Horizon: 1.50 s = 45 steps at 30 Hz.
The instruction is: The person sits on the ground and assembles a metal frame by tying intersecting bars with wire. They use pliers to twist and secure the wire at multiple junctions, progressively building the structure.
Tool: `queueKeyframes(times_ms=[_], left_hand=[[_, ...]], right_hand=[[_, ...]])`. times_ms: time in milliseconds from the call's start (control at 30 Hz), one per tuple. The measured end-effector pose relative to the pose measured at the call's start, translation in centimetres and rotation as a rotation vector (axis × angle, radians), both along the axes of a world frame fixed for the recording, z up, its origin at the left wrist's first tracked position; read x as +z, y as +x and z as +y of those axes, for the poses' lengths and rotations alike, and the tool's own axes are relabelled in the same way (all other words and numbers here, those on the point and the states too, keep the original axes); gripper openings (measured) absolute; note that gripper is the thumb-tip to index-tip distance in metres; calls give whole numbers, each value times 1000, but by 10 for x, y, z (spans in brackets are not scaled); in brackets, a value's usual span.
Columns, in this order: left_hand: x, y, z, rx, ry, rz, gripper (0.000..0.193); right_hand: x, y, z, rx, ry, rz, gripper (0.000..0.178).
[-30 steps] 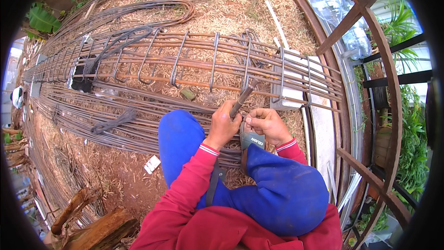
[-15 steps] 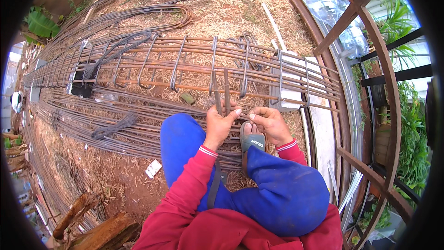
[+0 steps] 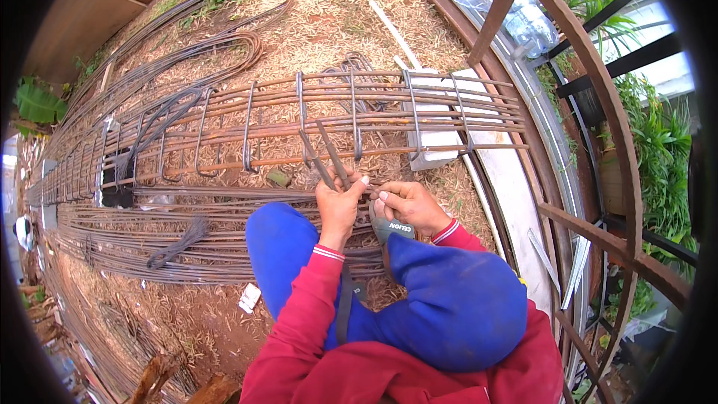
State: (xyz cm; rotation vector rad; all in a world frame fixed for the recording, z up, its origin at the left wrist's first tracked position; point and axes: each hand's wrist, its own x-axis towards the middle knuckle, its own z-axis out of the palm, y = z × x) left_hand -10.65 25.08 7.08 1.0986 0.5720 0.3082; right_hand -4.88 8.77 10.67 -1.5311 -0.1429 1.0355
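Observation:
My left hand [image 3: 336, 209] is closed around a pair of pincers [image 3: 331, 151]. Two long dark metal handles stick out beyond the fingers, leaning up and left; the head is hidden in the grip. Close against it, my right hand [image 3: 415, 206] pinches at the same spot with thumb and forefinger, and what lies between them is too small to make out. Both hands are above my sandalled foot [image 3: 393, 229]. Just beyond them runs a long rebar cage [image 3: 247, 131] of rusty bars and square stirrups.
Loose rebar [image 3: 224, 254] lies beneath the cage and under my feet, with a bundle of thin wire [image 3: 179, 243] on it. A pale block [image 3: 437, 153] supports the cage's right end. At right are a rusty metal frame [image 3: 628, 142] and a bag of plastic bottles [image 3: 516, 19].
The view has shifted, so the cage sits farther left. The pincer handles, upright before, now lean left. My right hand has come closer to the left, its fingers still pinched.

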Motion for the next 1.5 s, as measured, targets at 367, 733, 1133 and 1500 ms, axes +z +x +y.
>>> queueKeyframes(times_ms=[367,733,1133,1500], left_hand=[[-24,-6,-10,-377,-235,72,39],[-27,21,-31,-492,-294,128,33],[-12,15,-69,-841,398,61,41],[-32,12,-16,-448,197,144,21]], right_hand=[[-51,-15,-41,-476,58,79,21],[-4,7,-31,-48,-385,-814,21],[22,55,-51,529,-570,-1703,34],[-67,-27,-122,-213,-754,-1047,24]])
